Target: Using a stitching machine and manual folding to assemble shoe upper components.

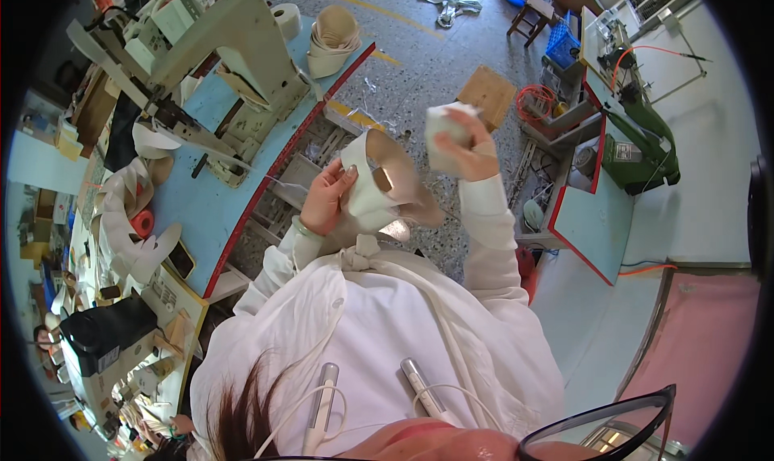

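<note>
My left hand point(326, 196) is closed on the edge of a cream curved strip of sheet material point(375, 207), which bends into an open loop in front of my waist. Its outside looks pale and its inner face tan; I cannot tell whether it is one piece or a few together. To the right, my right hand point(471, 150) is raised, its fingers wrapped round a white blocky thing point(439, 138). Motion smears that thing, so its kind does not show. The two held things are apart from each other.
An industrial sewing machine point(254, 66) stands on the blue, red-edged table point(278, 150) at left. Near it are a stack of curved cream pieces point(333, 37), a white roll point(286, 19) and a phone point(181, 259). A brown carton point(486, 94) lies on the floor; a workbench point(592, 219) stands right.
</note>
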The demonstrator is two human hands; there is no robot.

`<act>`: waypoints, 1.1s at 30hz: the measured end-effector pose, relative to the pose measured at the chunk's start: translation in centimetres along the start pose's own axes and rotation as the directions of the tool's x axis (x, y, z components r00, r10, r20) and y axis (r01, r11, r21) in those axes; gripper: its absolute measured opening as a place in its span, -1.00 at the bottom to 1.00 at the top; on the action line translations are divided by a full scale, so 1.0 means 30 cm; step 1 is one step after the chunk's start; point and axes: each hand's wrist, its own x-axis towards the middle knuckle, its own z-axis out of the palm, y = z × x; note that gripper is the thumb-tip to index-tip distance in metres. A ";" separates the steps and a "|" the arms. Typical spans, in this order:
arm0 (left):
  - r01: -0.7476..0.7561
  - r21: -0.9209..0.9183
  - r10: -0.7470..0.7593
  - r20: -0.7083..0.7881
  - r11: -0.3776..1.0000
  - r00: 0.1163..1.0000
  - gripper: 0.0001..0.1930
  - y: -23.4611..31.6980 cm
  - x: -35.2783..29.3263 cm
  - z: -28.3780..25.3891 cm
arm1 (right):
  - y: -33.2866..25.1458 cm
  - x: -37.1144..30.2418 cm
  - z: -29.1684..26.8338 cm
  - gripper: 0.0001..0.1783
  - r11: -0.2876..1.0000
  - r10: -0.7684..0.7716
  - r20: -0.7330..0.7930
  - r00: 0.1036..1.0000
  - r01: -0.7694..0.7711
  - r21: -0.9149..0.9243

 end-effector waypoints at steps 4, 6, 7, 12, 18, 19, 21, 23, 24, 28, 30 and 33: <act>-0.097 0.351 0.141 -0.100 0.931 0.985 -0.62 -0.003 0.001 0.053 | 0.037 -0.065 0.101 -0.59 0.916 -0.077 0.278 0.958 0.178 -0.360; -0.139 0.410 0.177 -0.056 0.901 0.983 -0.63 0.004 0.012 0.073 | 0.082 -0.067 0.129 -0.61 0.950 0.073 0.346 0.936 0.040 -0.308; -0.171 0.439 0.204 -0.029 0.882 0.978 -0.64 0.014 0.024 0.086 | 0.101 -0.054 0.139 -0.61 0.958 0.134 0.386 0.913 -0.020 -0.285; -0.167 0.533 0.248 -0.084 0.830 0.965 -0.72 0.028 0.015 0.092 | 0.104 -0.087 0.144 -0.40 0.871 0.274 0.542 0.794 -0.444 0.210; -0.041 0.297 0.128 -0.277 0.954 0.952 -0.71 0.010 0.037 0.075 | 0.062 -0.125 0.189 -0.10 0.989 0.089 0.472 0.877 -0.134 0.063; -0.053 0.288 0.135 -0.276 0.956 0.951 -0.70 -0.007 0.044 0.071 | 0.040 -0.126 0.187 -0.08 0.981 0.097 0.467 0.879 -0.163 0.103; -0.048 0.260 0.125 -0.288 0.965 0.950 -0.69 -0.019 0.057 0.071 | 0.049 -0.121 0.178 -0.11 0.974 0.116 0.471 0.875 -0.194 0.121; -0.019 0.217 0.085 -0.301 0.976 0.950 -0.68 -0.014 0.074 0.087 | 0.082 -0.102 0.164 -0.21 0.979 0.137 0.478 0.867 -0.193 0.070; -0.033 0.296 0.121 -0.287 0.955 0.950 -0.67 -0.015 0.081 0.087 | 0.095 -0.096 0.160 -0.28 0.986 0.110 0.464 0.879 -0.156 0.061; -0.106 0.499 0.226 -0.186 0.860 0.956 -0.65 -0.025 0.084 0.063 | 0.076 -0.096 0.219 -0.49 0.975 0.124 0.293 0.948 -0.061 -0.214; -0.265 0.794 0.487 -0.044 0.547 0.872 -0.64 -0.004 0.074 0.052 | 0.072 -0.095 0.216 -0.50 0.969 0.061 0.209 0.976 -0.007 -0.248; -0.303 0.946 0.561 0.312 -0.112 0.767 -0.63 0.090 0.045 0.032 | 0.057 -0.069 0.176 -0.45 0.993 -0.108 0.202 0.973 0.113 -0.015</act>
